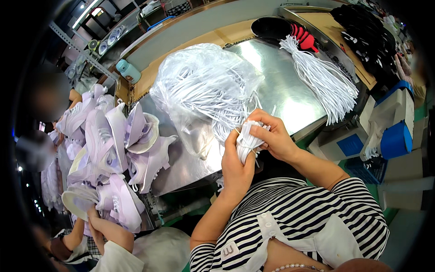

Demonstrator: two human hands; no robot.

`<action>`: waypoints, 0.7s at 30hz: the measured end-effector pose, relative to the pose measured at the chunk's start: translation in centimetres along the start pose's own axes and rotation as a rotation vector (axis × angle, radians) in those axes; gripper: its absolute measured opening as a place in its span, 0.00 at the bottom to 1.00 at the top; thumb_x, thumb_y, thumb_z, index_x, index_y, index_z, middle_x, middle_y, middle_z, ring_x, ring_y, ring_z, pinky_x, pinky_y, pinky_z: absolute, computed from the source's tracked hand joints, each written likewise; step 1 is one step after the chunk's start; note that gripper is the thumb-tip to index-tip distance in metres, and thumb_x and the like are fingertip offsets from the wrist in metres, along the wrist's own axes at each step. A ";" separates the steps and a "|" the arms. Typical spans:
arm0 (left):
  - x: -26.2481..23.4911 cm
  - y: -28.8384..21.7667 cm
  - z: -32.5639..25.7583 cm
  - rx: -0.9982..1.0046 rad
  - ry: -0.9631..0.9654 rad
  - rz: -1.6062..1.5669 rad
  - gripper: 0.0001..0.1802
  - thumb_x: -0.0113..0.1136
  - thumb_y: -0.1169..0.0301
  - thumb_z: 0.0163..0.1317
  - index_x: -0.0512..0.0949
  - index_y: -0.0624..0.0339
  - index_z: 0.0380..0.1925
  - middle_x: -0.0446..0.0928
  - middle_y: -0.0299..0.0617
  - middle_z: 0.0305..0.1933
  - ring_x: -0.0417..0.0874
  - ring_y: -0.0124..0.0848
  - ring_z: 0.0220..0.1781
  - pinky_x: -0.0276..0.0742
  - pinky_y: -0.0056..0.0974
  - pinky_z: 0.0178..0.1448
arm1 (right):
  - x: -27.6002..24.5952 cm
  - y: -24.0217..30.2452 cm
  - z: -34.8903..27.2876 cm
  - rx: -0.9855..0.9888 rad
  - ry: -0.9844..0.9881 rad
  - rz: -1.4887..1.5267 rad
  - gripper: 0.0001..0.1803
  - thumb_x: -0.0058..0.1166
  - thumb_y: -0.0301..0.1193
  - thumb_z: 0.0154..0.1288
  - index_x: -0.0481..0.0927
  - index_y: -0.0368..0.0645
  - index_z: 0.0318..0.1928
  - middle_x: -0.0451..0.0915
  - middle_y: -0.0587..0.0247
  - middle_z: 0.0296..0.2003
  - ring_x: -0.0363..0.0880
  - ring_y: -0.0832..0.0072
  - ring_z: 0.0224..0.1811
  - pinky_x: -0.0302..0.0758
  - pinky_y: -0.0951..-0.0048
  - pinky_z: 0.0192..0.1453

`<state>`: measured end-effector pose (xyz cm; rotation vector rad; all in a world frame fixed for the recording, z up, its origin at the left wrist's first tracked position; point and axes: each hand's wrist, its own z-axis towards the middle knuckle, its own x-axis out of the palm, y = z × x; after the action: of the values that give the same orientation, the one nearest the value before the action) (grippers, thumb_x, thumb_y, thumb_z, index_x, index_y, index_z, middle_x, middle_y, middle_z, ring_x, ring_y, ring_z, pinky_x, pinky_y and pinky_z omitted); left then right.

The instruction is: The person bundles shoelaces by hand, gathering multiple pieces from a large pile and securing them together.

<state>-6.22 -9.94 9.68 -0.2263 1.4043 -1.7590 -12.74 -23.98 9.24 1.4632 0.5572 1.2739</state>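
A bundle of white shoelaces (247, 141) is gripped between my two hands, just over the near edge of the metal table. My left hand (236, 165) wraps its lower left side. From the upper right, my right hand (274, 136) pinches the bundle with thumb and fingers. Right behind it, a clear plastic bag (181, 68) spills many more white laces (213, 90) toward my hands. Farther right, a long bunch of white laces (321, 81) lies fanned out on the table. My palms and part of the bundle are hidden by my fingers.
Pale lilac shoes (102, 140) are heaped at the left, where another person's hands (97, 229) hold one. A light blue bottle (128, 71) stands at the back left. Black and red pieces (303, 37) lie at the back right. Grey and blue bins (358, 136) stand right of the table.
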 end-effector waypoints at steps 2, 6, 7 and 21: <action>0.7 -0.4 0.0 0.056 -0.025 -0.017 0.35 0.53 0.82 0.60 0.55 0.73 0.68 0.64 0.64 0.67 0.68 0.53 0.68 0.65 0.44 0.69 | -0.4 0.0 -0.1 0.034 -0.042 0.072 0.09 0.59 0.29 0.67 0.80 0.38 0.43 0.71 0.74 0.39 0.68 0.89 0.26 0.60 0.84 0.21; 1.6 -0.9 0.4 0.118 -0.021 0.007 0.36 0.55 0.83 0.58 0.57 0.76 0.67 0.60 0.61 0.70 0.65 0.52 0.71 0.62 0.45 0.71 | -1.4 1.2 -1.1 -0.048 -0.051 -0.023 0.08 0.57 0.28 0.66 0.79 0.38 0.43 0.71 0.71 0.40 0.66 0.88 0.26 0.59 0.85 0.22; 0.9 -0.9 0.3 0.115 0.020 0.023 0.35 0.56 0.83 0.58 0.58 0.76 0.67 0.59 0.61 0.71 0.65 0.52 0.71 0.63 0.44 0.71 | -1.4 1.4 -1.2 -0.068 -0.057 -0.014 0.08 0.58 0.28 0.66 0.79 0.38 0.43 0.71 0.71 0.40 0.66 0.88 0.26 0.59 0.85 0.22; 1.0 1.4 -1.9 -0.048 0.045 -0.606 0.17 0.54 0.83 0.63 0.69 0.65 0.53 0.75 0.50 0.53 0.76 0.37 0.57 0.68 0.42 0.65 | -10.6 23.6 -6.6 -0.301 -0.269 -0.520 0.19 0.64 0.37 0.52 0.81 0.39 0.42 0.76 0.69 0.37 0.76 0.83 0.38 0.73 0.80 0.43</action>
<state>-7.32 -9.33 7.47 -0.7006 1.5106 -2.2217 -28.79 -38.06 25.32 1.1155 0.4973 0.7027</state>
